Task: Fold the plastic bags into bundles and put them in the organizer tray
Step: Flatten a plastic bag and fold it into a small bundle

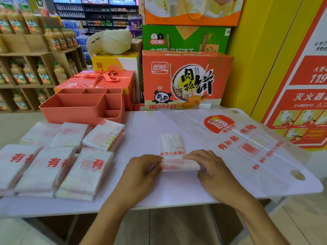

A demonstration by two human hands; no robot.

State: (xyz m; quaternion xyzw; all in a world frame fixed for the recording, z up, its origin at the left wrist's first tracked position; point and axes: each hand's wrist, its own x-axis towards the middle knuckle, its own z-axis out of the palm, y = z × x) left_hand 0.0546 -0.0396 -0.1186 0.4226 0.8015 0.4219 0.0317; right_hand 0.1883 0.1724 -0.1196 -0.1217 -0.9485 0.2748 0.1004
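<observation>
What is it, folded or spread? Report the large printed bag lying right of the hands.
Spread. The large bag lies flat across the table, its whole print and a handle hole showing.

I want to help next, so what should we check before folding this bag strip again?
1. The left hand and right hand both pinch the bag strip's folded end: ok.
2. The strip lies flat and straight on the table: ok.
3. Folded edges line up: cannot tell, fingers cover them.
4. The organizer tray has room, no bundles seen inside: ok.
5. The finished bundles sit apart from the strip: ok.
</observation>
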